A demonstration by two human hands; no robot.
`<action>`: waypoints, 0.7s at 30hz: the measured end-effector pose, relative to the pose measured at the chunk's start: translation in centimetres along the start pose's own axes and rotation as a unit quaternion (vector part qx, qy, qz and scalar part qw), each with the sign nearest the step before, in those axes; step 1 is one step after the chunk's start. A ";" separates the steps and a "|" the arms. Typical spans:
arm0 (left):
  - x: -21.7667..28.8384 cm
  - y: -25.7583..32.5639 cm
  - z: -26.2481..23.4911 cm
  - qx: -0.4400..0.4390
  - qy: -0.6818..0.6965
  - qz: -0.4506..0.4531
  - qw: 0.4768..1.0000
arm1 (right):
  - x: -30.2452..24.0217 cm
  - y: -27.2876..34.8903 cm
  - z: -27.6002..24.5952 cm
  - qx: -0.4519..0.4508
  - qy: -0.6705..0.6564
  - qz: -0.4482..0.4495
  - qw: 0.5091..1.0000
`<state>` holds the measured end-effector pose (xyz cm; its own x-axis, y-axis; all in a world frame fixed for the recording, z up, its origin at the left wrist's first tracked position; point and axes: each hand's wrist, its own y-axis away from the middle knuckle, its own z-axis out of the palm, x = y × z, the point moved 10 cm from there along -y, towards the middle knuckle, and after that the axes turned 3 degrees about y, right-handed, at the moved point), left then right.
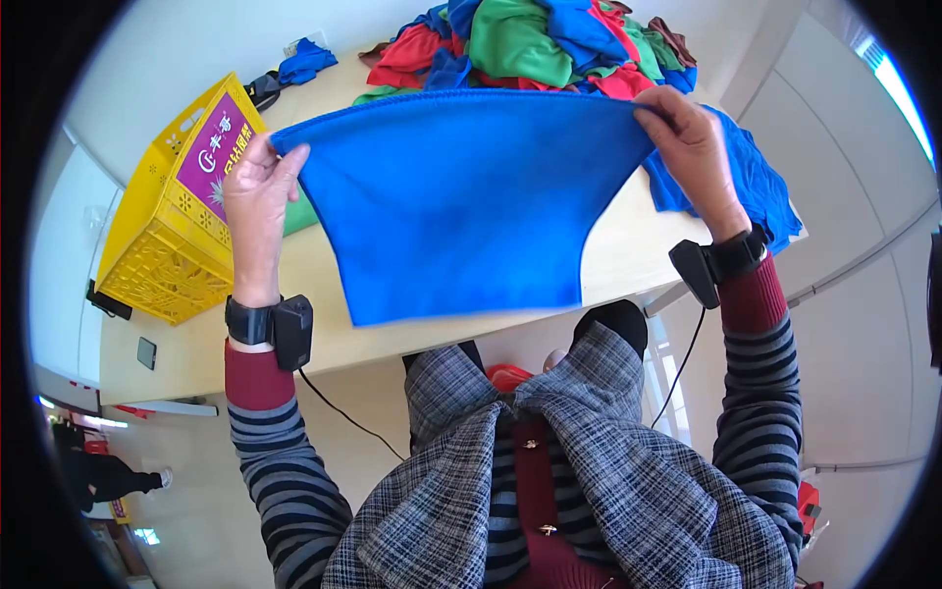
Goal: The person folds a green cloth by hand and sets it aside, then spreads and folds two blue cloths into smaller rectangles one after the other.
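A blue cloth (461, 206) with a stitched edge hangs spread out between my hands, over the front of the table. My left hand (260, 182) pinches its upper left corner between thumb and fingers. At the upper right corner, my right hand (689, 142) grips the same edge, thumb and fingers closed on it. The top edge is stretched nearly straight, and the lower part hangs free. Part of a green cloth (301, 213) shows on the table beside my left hand, mostly hidden behind the blue one.
A heap of red, green and blue cloths (520, 44) lies at the back of the table (392, 339). More blue cloths (760, 187) lie at the right. A yellow plastic crate (162, 221) stands at the left, with a small dark flat object (146, 353) near it. Cables run from both wrist straps.
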<state>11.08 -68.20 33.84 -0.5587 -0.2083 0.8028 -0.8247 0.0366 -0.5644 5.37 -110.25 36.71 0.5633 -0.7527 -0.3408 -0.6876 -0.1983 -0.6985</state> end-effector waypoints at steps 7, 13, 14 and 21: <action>3.5 4.5 -0.5 0.058 -0.105 0.179 0.977 | -7.7 3.8 -4.1 0.133 0.195 -0.163 0.958; -14.4 16.2 2.0 -0.103 -0.120 -0.061 0.986 | -2.0 15.2 10.9 -0.091 0.087 -0.105 0.986; -14.7 16.8 2.4 -0.112 -0.120 -0.068 0.984 | -1.0 16.9 12.6 -0.118 0.090 -0.094 0.984; -14.3 18.6 2.6 -0.193 -0.320 -0.050 0.926 | 1.0 20.1 14.0 -0.136 0.016 0.005 0.991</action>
<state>3.95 -67.07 11.33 -0.4122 -0.7617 0.4999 -0.9089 0.3058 -0.2836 -1.49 -106.15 13.53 0.5433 -0.7744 -0.3241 -0.7940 -0.3485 -0.4981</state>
